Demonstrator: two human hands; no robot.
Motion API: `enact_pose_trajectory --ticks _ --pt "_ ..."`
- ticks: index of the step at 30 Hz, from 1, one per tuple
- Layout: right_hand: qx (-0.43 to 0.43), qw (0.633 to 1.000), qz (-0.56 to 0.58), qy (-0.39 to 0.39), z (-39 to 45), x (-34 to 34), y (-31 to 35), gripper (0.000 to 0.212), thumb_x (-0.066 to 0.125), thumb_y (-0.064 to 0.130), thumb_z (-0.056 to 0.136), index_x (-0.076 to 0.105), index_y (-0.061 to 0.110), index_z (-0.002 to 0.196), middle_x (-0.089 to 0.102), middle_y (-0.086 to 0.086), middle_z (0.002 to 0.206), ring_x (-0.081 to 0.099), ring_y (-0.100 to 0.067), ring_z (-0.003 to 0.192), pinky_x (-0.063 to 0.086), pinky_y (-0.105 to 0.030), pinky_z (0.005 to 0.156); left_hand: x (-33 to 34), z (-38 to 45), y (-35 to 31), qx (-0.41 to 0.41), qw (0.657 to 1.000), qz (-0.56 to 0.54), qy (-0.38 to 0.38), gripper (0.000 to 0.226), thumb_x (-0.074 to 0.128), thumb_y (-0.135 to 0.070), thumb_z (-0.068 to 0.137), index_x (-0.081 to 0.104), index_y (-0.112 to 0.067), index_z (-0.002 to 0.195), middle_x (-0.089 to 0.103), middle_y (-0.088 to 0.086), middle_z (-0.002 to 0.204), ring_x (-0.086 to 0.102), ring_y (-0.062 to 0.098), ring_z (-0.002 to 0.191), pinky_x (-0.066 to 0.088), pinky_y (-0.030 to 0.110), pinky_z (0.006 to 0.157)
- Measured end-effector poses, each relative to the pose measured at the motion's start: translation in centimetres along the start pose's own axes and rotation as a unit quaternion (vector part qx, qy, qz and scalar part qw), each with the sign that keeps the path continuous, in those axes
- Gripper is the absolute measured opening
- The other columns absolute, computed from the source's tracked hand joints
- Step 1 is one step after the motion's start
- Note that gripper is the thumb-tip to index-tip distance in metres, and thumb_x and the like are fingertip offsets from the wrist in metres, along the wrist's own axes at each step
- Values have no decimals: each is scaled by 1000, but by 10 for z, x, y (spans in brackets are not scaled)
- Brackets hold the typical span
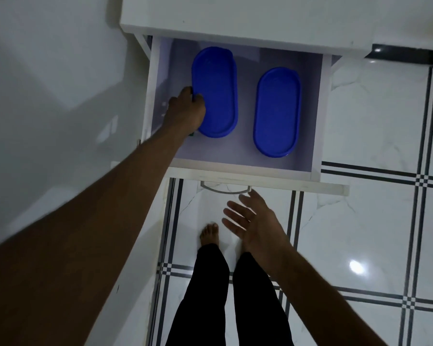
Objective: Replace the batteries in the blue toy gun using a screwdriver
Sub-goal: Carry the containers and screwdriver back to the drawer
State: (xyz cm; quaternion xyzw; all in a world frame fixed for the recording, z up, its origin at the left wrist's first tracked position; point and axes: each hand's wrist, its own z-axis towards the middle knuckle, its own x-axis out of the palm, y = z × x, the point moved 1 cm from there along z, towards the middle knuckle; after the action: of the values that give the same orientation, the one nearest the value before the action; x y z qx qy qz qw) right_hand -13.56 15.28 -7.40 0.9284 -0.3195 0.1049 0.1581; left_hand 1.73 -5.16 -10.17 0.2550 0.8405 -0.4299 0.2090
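Note:
A white drawer [238, 172] stands pulled open with two blue oval lidded containers inside. My left hand [185, 111] reaches into the drawer beside the left container [218, 91], fingers curled round a slim tool that looks like the screwdriver [191, 134]. A green end shows under my wrist and a dark tip above my fingers; the rest is hidden. The right container [276, 111] lies apart from it. My right hand [253, 221] hovers open below the drawer front, holding nothing. No toy gun or batteries are in view.
A curved metal handle [225, 189] sits on the drawer front, just above my right hand. The white cabinet top [235, 18] overhangs the drawer's back. My bare feet [209, 234] stand on glossy white tiles with dark lines. A white wall lies to the left.

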Motion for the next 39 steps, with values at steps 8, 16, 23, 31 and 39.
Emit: enact_pose_trajectory --ticks 8,16,23,31,39 --pt "-24 994 96 50 7 16 10 9 51 2 94 56 6 87 58 -24 112 61 -38 106 49 -46 101 6 -6 2 -19 998 54 -5 47 32 -38 101 43 -9 136 45 15 132 55 28 108 49 37 89" --pt "-70 989 128 28 24 9 9 23 41 -8 99 55 2 84 70 -17 87 73 -30 94 52 -46 99 13 -16 -2 59 997 44 34 38 39 -17 94 50 -14 131 57 18 118 62 32 95 55 40 81" --pt "-90 989 111 39 33 20 25 26 35 -8 99 55 -7 116 61 -30 120 61 -39 119 54 -41 96 -15 -49 -17 121 988 -27 -97 28 47 -20 99 57 -15 125 61 -1 115 57 3 83 49 9 71" --pt "-121 984 122 42 60 45 72 17 40 -8 99 57 -6 96 65 -26 100 69 -33 91 62 -34 77 -8 -122 -6 16 973 -217 72 22 47 -7 98 69 -4 100 74 9 84 69 17 70 59 27 68" --pt "-165 979 100 65 82 74 123 14 44 -8 97 58 -5 98 65 -21 90 68 -28 81 59 -40 87 3 -54 -32 -186 800 -570 10 38 45 13 92 55 3 127 63 15 122 61 23 115 54 28 92"
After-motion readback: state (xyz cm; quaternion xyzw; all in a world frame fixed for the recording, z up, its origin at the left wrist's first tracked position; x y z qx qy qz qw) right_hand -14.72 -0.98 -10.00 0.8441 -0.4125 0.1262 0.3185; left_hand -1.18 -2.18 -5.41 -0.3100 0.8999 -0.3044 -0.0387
